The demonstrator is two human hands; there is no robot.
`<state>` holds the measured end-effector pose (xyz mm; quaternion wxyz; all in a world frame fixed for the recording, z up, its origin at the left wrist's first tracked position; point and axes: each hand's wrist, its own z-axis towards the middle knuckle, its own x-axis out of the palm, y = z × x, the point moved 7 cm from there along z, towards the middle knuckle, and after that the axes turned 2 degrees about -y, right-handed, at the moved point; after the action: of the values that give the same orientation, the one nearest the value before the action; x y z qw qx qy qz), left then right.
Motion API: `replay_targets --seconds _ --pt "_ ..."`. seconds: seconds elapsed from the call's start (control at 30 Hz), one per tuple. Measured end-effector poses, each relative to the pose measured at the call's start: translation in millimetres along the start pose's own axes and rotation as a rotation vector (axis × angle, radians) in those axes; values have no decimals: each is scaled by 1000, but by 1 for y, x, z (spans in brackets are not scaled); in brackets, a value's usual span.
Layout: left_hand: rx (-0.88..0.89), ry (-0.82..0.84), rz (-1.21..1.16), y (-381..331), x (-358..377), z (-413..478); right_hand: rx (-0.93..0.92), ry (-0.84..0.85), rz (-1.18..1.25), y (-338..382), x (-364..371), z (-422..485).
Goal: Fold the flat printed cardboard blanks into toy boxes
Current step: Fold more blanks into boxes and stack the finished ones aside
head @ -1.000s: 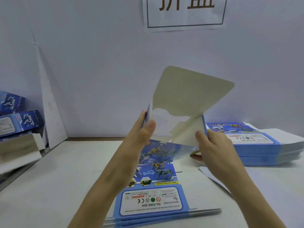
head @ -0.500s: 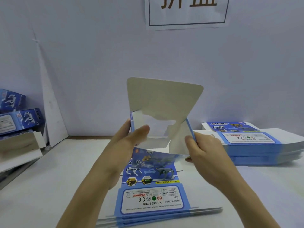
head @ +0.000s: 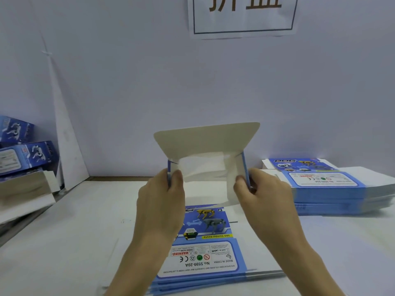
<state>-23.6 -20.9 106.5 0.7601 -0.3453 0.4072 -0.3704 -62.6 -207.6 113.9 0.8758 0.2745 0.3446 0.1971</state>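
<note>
My left hand [head: 162,201] pinches the left blue side wall of the box [head: 205,142], thumb on the inner face and fingers behind. My right hand [head: 264,195] pinches the right side wall in the same manner, so neither hand is free. The box hangs in the air between the hands, above the tabletop [head: 64,231] and clear of it, with its open end toward the camera. The grey inner face shows, a pale glossy panel, probably window film, lies at the far side, and a large flap with rounded corners stands up and tilts away from me. I judge the step in hand to be erecting the sleeve: the blank is opened to a roughly rectangular section, but no end is closed. The next move calls for squaring the side walls, then folding the rounded flap down and tucking it; the thumbs must leave the opening first. Directly below lies a stack of flat blanks [head: 205,259], printed side up. A second stack [head: 327,184] lies to the right, well apart. Finished boxes [head: 27,154] are piled at the left edge. A paper sign [head: 243,16] hangs on the wall behind.
</note>
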Motion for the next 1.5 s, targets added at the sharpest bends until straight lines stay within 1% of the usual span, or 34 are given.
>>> replay_targets --seconds 0.1,0.17,0.23,0.3,0.37,0.43,0.47,0.5,0.53,0.6,0.67,0.73,0.8,0.83,0.9,1.0,1.1,1.17,1.23,1.3,1.33,1.43,1.5 --pt "74 -36 62 -5 0 -1 -24 -17 -48 1 0 0" --pt "96 -80 35 -6 -2 -2 -61 -66 -69 4 -3 -1" --pt "80 -100 -37 -5 -3 -1 -99 -86 -51 7 -4 -3" --pt "62 -114 -69 1 -4 4 -134 -50 -40 10 0 -5" --pt "72 -141 -13 5 -6 8 -169 -12 -78 13 5 -8" --pt "115 -143 -20 4 -7 8 -182 -51 -87 15 3 -9" --pt "149 -114 -85 0 -5 7 -155 -75 -52 14 0 -8" --pt "175 -47 -202 -4 -2 6 -90 -87 12 8 -3 -6" --pt "170 49 -301 -9 1 4 13 -83 106 -1 -6 -3" --pt "216 197 -500 -13 8 1 254 -8 359 -22 -4 3" --pt "354 235 -541 -23 6 -3 447 99 677 -33 2 3" --pt "520 200 -418 -31 2 -10 561 186 896 -34 5 3" --pt "671 185 -213 -35 6 -14 607 223 965 -33 6 1" --pt "715 181 -107 -36 10 -15 612 227 968 -32 6 1" --pt "702 186 25 -33 15 -12 581 257 902 -29 6 0" --pt "669 151 142 -28 21 -12 508 352 811 -21 8 -3" --pt "686 169 180 -26 25 -16 448 389 760 -14 5 -4" --pt "692 190 195 -24 24 -14 413 344 705 -16 -2 0" --pt "687 237 233 -21 22 -12 376 224 697 -23 -17 8" --pt "693 280 256 -19 21 -12 307 90 780 -29 -33 17" --pt "698 296 262 -19 20 -12 272 57 822 -31 -39 20" --pt "721 336 250 -23 21 -16 249 33 898 -37 -42 23" --pt "742 321 220 -26 17 -16 282 30 933 -44 -36 24"
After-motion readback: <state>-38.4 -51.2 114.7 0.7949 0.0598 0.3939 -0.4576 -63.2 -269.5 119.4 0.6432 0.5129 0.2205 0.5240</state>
